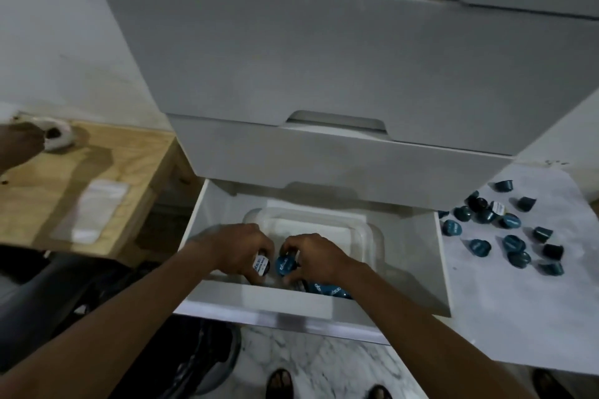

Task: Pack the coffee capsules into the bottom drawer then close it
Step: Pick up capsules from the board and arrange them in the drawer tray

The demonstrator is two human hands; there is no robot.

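Note:
The white bottom drawer (411, 256) stands pulled open, with a clear plastic lidded container (327, 223) lying inside it. Both my hands are down in the drawer's front part. My left hand (241, 248) grips a dark capsule with a white label (261, 265). My right hand (312, 254) grips a blue coffee capsule (285, 264). More blue capsules (330, 291) lie in the drawer by the front wall, under my right wrist. Several loose blue and dark capsules (505, 230) are scattered on a white sheet (518, 317) to the right of the drawer.
Closed white drawers (324, 74) rise above the open one. A low wooden table (64, 191) with a clear packet stands at left, where another person's hand (19, 146) shows. Marble floor (311, 363) and my feet lie below the drawer front.

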